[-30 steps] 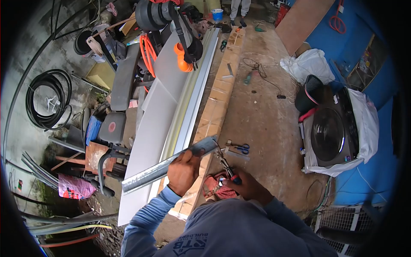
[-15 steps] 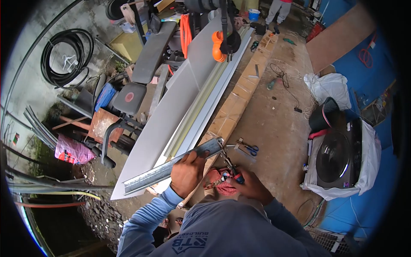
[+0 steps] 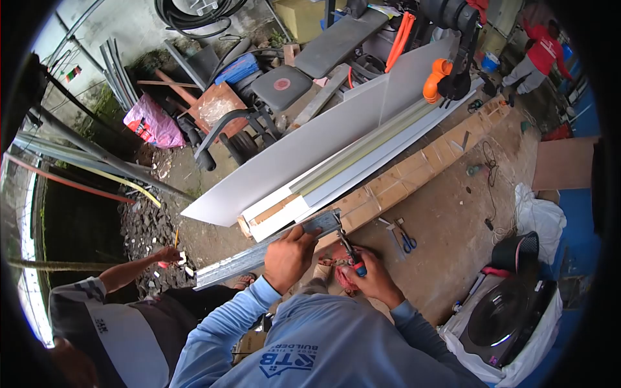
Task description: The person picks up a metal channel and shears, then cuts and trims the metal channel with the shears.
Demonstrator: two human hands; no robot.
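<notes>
Fingers [image 3: 299, 237] of your left hand [image 3: 286, 260] pinch a long, silvery metal channel [image 3: 233, 266] that extends to both sides of them. Your right hand [image 3: 378, 280] curls around red-and-black-handled metal pliers [image 3: 350, 249], their tip at the channel's end; blue-handled scissors [image 3: 407, 242] lie beyond it.

At 7 o'clock from mid-view, the channel [image 3: 236, 264] is dull silver-grey metal, ridged lengthwise. At 5, the hand tool [image 3: 348, 247] pairs metal with red-and-black grips, seemingly plastic. At 12, the white sheet [image 3: 310, 161] looks smooth and matt. The brown package [image 3: 414, 178] at 3 resembles cardboard under glossy tape. At 4, the dark dome [image 3: 497, 312] is glossy and smooth.
</notes>
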